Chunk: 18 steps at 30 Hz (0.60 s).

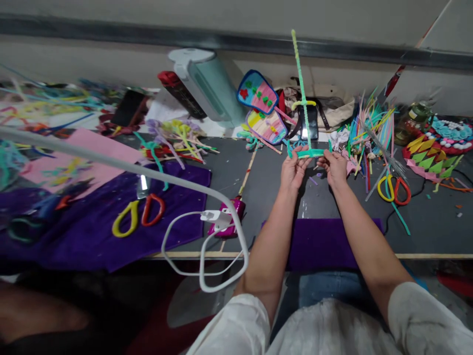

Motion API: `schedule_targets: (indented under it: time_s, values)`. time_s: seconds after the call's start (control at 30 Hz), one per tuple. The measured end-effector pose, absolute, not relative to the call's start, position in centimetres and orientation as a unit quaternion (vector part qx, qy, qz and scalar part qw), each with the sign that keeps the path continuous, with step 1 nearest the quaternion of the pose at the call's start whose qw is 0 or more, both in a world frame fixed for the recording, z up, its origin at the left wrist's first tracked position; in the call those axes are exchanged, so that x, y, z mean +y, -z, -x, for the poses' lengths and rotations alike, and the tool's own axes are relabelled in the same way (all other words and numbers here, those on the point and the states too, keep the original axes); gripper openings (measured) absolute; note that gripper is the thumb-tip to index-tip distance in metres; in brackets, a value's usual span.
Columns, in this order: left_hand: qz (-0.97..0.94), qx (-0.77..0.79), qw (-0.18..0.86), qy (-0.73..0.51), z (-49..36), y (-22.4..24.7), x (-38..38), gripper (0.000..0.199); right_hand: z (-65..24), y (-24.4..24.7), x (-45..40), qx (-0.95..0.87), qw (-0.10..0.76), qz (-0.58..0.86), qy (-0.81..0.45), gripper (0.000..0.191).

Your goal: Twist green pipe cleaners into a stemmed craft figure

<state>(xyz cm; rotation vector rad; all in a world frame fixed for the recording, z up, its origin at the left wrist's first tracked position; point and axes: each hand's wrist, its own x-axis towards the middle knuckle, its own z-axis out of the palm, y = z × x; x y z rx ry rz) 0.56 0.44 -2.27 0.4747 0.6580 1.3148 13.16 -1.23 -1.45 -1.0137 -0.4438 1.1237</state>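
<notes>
My left hand (294, 172) and my right hand (335, 168) hold a pipe-cleaner craft (309, 154) between them above the table. A teal bar of it runs between my fingers. From that bar a long green stem rises upright, with a short yellow crosspiece near its middle and a yellow tip. The fingers of my left hand pinch the bar's left part, and those of my right hand close on its right end. Behind the craft stand a dark phone (309, 123) and a beige bag (338, 111). A purple cloth (325, 241) lies under my forearms.
Left of me, yellow-and-red-handled scissors (125, 219) rest on purple fabric (185, 192). A white cable (177, 182) crosses in front of the table. Pipe cleaners (373, 128) and more scissors (386, 188) lie right. A light-blue pitcher (210, 88) stands behind. Another person's limb (40, 313) shows lower left.
</notes>
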Motion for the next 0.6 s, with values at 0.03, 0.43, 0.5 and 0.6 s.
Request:
schedule_targets:
  time_s: [0.03,0.43,0.5,0.6]
  values:
    - [-0.212,0.297,0.718,-0.593,-0.5,2.3,0.4,0.024,-13.2,1.4,-1.3,-0.195,0.703,0.455,-0.511,0.024]
    - [-0.237,0.275,0.728,-0.582,-1.0,2.4,0.1,0.022,-12.6,1.1,-1.6,-0.204,0.677,0.391,-0.589,0.019]
    - [-0.240,0.278,0.727,-0.580,-0.9,2.4,0.0,0.026,-12.5,1.1,-1.5,-0.199,0.680,0.403,-0.579,0.019]
    - [-0.239,0.285,0.725,-0.579,-0.6,2.2,0.1,0.029,-12.6,1.1,-1.4,-0.190,0.686,0.415,-0.566,0.020]
